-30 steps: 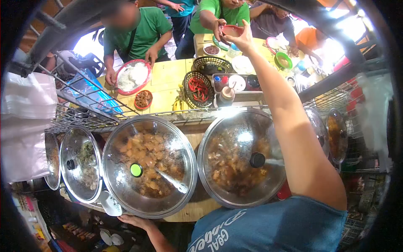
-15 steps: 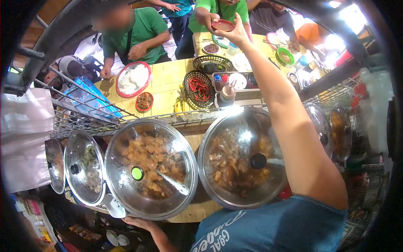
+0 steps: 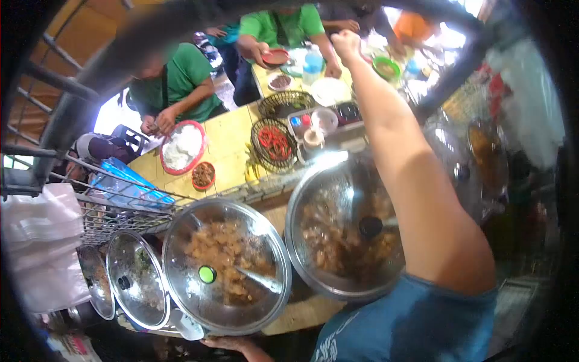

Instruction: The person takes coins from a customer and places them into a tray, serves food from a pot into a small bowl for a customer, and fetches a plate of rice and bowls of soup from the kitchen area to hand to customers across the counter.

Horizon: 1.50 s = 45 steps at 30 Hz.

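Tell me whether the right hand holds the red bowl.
No, the red bowl is in a green-shirted person's hand, apart from the right hand.

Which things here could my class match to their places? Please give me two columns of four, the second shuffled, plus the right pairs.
Column one
1. Camera wearer's right hand
2. Camera wearer's left hand
3. Shallow red bowl
4. Red peppers

Column two
A. Inside a black basket
B. Below the green-knobbed lid
C. Held by a person in a green shirt
D. At the end of an arm stretched over the yellow table

Pairs: 1-D, 2-B, 3-C, 4-A
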Motion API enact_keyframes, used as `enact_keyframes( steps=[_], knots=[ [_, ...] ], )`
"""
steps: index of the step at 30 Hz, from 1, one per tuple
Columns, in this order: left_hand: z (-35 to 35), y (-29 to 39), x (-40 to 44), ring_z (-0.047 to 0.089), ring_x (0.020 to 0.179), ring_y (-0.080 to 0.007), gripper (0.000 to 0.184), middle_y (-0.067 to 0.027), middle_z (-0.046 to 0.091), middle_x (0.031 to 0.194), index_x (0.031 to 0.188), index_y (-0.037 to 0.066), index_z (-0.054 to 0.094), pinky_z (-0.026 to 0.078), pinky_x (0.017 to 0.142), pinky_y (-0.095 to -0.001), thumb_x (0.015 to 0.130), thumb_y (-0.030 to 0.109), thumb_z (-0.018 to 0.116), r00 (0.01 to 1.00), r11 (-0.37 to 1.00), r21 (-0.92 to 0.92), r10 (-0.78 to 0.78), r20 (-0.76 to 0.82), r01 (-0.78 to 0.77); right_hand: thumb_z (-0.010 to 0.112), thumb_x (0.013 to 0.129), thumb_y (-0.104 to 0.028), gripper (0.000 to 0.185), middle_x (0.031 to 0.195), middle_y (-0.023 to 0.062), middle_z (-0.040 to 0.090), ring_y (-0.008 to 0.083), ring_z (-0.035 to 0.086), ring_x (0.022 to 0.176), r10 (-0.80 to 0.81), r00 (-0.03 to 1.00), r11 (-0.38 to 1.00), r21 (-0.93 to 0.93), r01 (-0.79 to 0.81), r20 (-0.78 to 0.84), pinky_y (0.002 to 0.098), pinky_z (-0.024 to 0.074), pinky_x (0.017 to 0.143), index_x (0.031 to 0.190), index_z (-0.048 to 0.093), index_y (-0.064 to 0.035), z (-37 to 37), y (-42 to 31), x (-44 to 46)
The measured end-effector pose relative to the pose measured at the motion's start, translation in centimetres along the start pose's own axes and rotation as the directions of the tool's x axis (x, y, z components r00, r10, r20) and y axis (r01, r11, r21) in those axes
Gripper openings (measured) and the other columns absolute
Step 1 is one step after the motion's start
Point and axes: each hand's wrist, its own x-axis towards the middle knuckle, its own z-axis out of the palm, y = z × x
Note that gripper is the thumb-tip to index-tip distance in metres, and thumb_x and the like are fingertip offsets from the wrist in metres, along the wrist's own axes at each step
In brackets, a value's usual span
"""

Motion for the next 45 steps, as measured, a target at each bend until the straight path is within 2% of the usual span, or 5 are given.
enact_keyframes(
  steps=[12,16,27,40,45],
  knots=[
    [-0.7,-4.3,0.4,0.036,0.131,-0.0351,0.075,-0.0235,0.029,0.147,0.144,-0.002,0.027,0.031,0.109,-0.0483,0.098,0.058,0.031,0.948,0.839,0.482,0.314,-0.054,-0.251,0.063,0.067,-0.021,0.020,0.069,0.0146,0.066,0.0221,0.062,0.064,0.027,0.995,0.977,0.207,-0.046,0.095,0.0364,0.0495,0.066,0.071,0.068,-0.0028,-5.5,-4.7,-6.7],
    [0.6,1.5,-0.6,0.034,0.132,-0.0358,0.080,-0.0245,0.028,0.147,0.144,-0.002,0.026,0.031,0.107,-0.0496,0.096,0.061,0.032,0.976,0.974,-0.174,-0.169,-0.137,0.144,0.064,0.069,-0.018,0.017,0.061,0.0087,0.060,0.0142,0.054,0.057,-0.076,0.982,0.944,0.329,0.015,0.175,0.0342,0.0453,0.055,0.066,0.063,-0.0011,-7.0,-7.2,-9.3],
    [-0.9,-8.7,1.9,0.032,0.132,-0.0384,0.075,-0.0277,0.031,0.141,0.141,-0.005,0.027,0.026,0.110,-0.0526,0.098,0.056,0.030,0.987,1.000,-0.006,-0.013,-0.158,0.013,0.076,0.075,-0.014,0.040,0.052,0.0000,0.038,0.0117,0.035,0.046,-0.680,0.561,0.733,0.454,0.506,0.472,0.0290,0.0271,0.044,0.060,0.039,-0.0086,-35.8,-16.3,-31.0],
    [-1.2,-4.6,0.3,0.034,0.127,-0.0404,0.058,-0.0307,0.030,0.137,0.141,-0.006,0.028,0.028,0.106,-0.0490,0.101,0.034,0.040,0.990,0.974,0.184,0.136,-0.024,-0.129,0.074,0.075,-0.021,0.031,0.098,0.0107,0.060,0.0152,0.057,0.082,-0.416,0.682,0.654,0.719,-0.236,0.602,0.0286,0.0458,0.069,0.093,0.056,-0.0034,-42.5,-16.0,-43.9],
    [-1.3,-5.5,0.5,0.030,0.129,-0.0438,0.058,-0.0320,0.027,0.141,0.142,-0.005,0.027,0.024,0.108,-0.0514,0.099,0.029,0.044,0.988,0.959,0.238,0.149,0.044,-0.155,0.068,0.077,-0.043,0.065,0.124,0.0163,0.054,0.0302,0.054,0.111,-0.535,0.735,0.843,0.312,0.437,0.416,0.0388,0.0422,0.095,0.123,0.050,-0.0014,-48.2,-10.6,-40.7]
  ],
)
